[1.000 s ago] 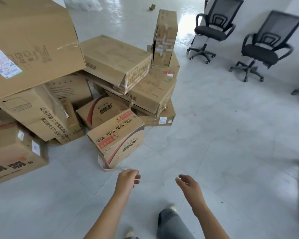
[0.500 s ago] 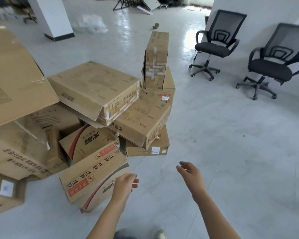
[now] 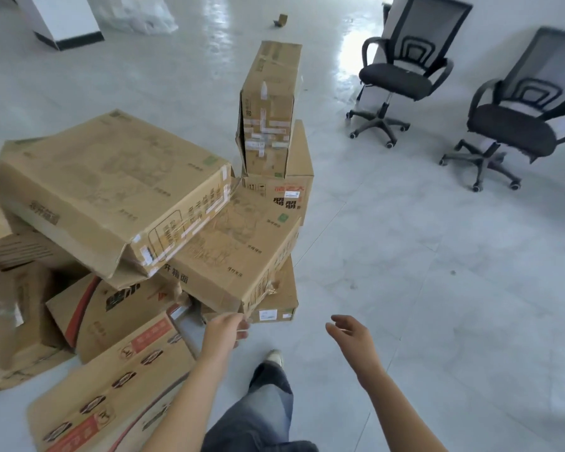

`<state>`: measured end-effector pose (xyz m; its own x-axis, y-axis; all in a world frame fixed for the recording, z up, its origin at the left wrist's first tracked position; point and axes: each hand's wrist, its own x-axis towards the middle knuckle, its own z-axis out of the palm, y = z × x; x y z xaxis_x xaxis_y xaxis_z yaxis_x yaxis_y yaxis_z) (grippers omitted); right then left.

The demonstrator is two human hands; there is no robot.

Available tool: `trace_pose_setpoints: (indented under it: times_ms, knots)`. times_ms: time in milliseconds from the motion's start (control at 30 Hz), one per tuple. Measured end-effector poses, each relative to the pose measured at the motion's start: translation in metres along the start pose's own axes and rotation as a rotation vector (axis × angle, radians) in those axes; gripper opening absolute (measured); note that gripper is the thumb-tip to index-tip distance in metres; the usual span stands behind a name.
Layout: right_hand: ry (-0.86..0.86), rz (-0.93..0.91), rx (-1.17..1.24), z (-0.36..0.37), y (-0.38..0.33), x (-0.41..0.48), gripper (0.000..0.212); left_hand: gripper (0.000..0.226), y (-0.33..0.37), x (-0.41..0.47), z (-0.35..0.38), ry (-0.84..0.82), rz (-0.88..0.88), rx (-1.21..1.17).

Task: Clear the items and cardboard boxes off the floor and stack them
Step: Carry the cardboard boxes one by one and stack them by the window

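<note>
A heap of brown cardboard boxes fills the left half of the head view. A tall narrow taped box stands upright on a box with red print. A wide flat box leans over a second flat box. A box with red labels lies nearest me on the floor. My left hand hovers by the lower corner of the second flat box, fingers loosely curled, holding nothing. My right hand is open over bare floor, apart from the boxes.
Two black mesh office chairs stand at the right by a white wall. A white pillar, a clear plastic bag and a small box lie far back. My leg and shoe are below.
I have stepped closer to the pile, so the boxes look larger and lower. Both hands have come forward toward the flat boxes; the left one now nears the corner.
</note>
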<state>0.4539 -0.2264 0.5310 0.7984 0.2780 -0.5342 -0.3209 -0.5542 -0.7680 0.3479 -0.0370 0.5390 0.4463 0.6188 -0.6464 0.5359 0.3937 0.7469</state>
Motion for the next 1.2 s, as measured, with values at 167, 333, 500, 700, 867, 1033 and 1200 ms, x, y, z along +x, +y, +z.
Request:
trace_pose_setpoints:
  times_ms: [167,333,500,700,867,1033,1200]
  knots:
    - [0.116,-0.005,0.046,-0.038,-0.074,0.079,0.028,0.021,0.108,0.068,0.058,-0.074,0.078,-0.028]
    - [0.181,0.032,0.091,-0.067,-0.105,0.136,0.030,0.021,0.164,0.116,0.123,-0.193,0.069,0.084]
    - [0.184,0.122,0.117,-0.098,-0.102,0.188,0.032,0.018,0.179,0.145,0.178,-0.246,-0.022,0.161]
    - [0.123,0.022,0.100,-0.161,-0.139,0.306,0.031,0.020,0.234,0.207,0.253,-0.119,0.035,0.110]
    - [0.106,-0.049,0.114,-0.242,-0.184,0.394,0.028,0.015,0.278,0.224,0.351,-0.110,0.023,0.084]
    - [0.021,-0.041,0.100,-0.278,-0.209,0.455,0.028,0.017,0.315,0.234,0.404,-0.066,0.052,0.095]
    - [-0.138,-0.019,-0.022,-0.270,-0.217,0.498,0.031,0.015,0.323,0.267,0.399,0.124,-0.024,0.029]
